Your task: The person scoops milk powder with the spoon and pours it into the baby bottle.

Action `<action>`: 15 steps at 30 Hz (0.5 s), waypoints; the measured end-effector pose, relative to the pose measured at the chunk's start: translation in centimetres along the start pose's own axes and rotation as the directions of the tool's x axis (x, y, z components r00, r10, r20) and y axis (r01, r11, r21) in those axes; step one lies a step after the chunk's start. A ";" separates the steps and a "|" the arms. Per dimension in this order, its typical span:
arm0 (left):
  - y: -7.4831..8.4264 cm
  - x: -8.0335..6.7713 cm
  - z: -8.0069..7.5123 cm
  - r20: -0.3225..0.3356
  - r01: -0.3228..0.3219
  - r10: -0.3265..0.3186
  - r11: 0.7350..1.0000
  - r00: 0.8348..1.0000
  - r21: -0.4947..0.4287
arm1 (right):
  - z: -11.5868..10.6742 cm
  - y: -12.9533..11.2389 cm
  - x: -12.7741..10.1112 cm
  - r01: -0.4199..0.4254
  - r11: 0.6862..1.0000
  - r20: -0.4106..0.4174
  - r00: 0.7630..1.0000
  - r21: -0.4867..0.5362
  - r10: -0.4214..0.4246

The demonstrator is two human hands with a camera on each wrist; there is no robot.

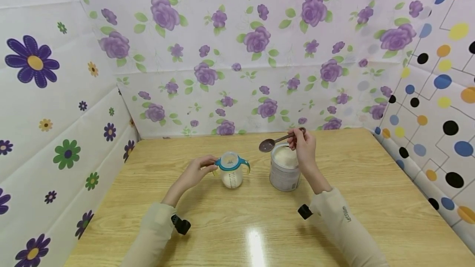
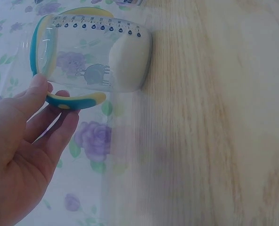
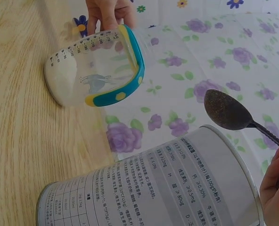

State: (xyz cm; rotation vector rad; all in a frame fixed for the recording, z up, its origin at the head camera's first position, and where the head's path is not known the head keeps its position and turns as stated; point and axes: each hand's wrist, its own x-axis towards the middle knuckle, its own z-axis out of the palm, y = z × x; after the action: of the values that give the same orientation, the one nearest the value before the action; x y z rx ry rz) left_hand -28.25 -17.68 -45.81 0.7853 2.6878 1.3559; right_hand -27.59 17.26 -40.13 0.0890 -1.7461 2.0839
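A clear baby bottle point(image 1: 231, 173) with a teal rim and teal-and-yellow handles stands open on the wooden table point(image 1: 208, 234), white powder in its bottom. My left hand point(image 1: 198, 171) pinches its near handle point(image 2: 76, 100) between thumb and fingers. The bottle point(image 2: 94, 52) fills the left wrist view, and the bottle point(image 3: 94, 70) shows at upper left of the right wrist view. To its right stands an open tin point(image 1: 284, 168) of white powder. My right hand point(image 1: 303, 147) pinches a dark metal spoon point(image 1: 276, 141) by its handle, bowl point(image 3: 226, 110) empty, held just above the tin point(image 3: 168, 188).
Flowered sheets point(image 1: 237, 52) wall the table at the back and left, a dotted sheet point(image 1: 434, 106) at the right. A black wrist-camera mount sits on each sleeve point(image 1: 180, 224) point(image 1: 304, 211). Bare tabletop lies in front of the bottle and tin.
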 end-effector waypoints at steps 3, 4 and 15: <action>0.0 0.0 0.0 0.001 0.001 -0.001 1.000 1.000 -0.006 | 0.0 0.0 0.0 -0.001 1.000 -0.002 1.000 0.005 0.001; 0.0 0.0 0.0 0.000 0.003 -0.003 1.000 1.000 -0.007 | 0.0 0.1 0.0 -0.004 1.000 -0.004 1.000 0.009 0.004; 0.2 -0.1 0.0 -0.002 0.006 -0.006 1.000 1.000 -0.017 | -0.1 0.0 -0.1 -0.032 0.999 -0.006 0.999 0.018 0.033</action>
State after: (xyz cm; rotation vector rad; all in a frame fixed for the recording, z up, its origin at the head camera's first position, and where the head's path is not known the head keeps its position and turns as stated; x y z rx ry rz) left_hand -28.09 -17.58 -45.67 0.7737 2.6743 1.3775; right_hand -27.46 17.34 -40.18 0.0596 -1.7369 2.1206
